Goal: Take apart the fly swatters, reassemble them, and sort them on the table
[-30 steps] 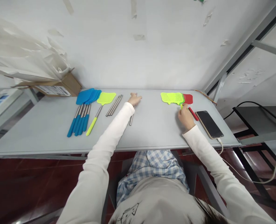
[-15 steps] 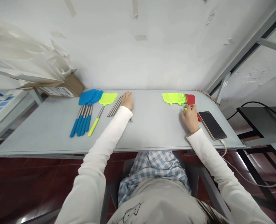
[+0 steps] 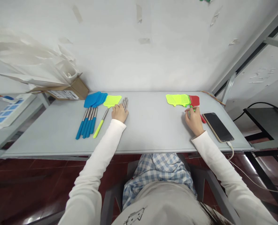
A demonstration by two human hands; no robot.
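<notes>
My left hand [image 3: 119, 113] is closed over a bundle of thin metal tubes [image 3: 125, 102]; their far ends stick out beyond my fingers and the rest is covered. Just left of it lies a yellow-green fly swatter [image 3: 99, 127], its head partly behind my fingertips. Farther left is a group of blue fly swatters [image 3: 89, 125] with metal shafts. On the right, my right hand [image 3: 193, 121] has its fingers closed around a small green piece, perhaps a handle, mostly hidden. Beyond it lie overlapping yellow-green swatter heads [image 3: 176, 100] and a red swatter head [image 3: 195, 100]. A red handle [image 3: 203, 119] shows beside my hand.
A phone [image 3: 218, 127] with a white charging cable lies right of my right hand. An open cardboard box [image 3: 79, 89] stands at the table's back left corner. The wall [image 3: 143, 68] closes off the back of the grey table [image 3: 150, 134].
My left hand has moved left and slightly nearer, from the right side of the metal tubes onto them. My right hand stays by the handles, its fingers slightly shifted. The view has shifted a little.
</notes>
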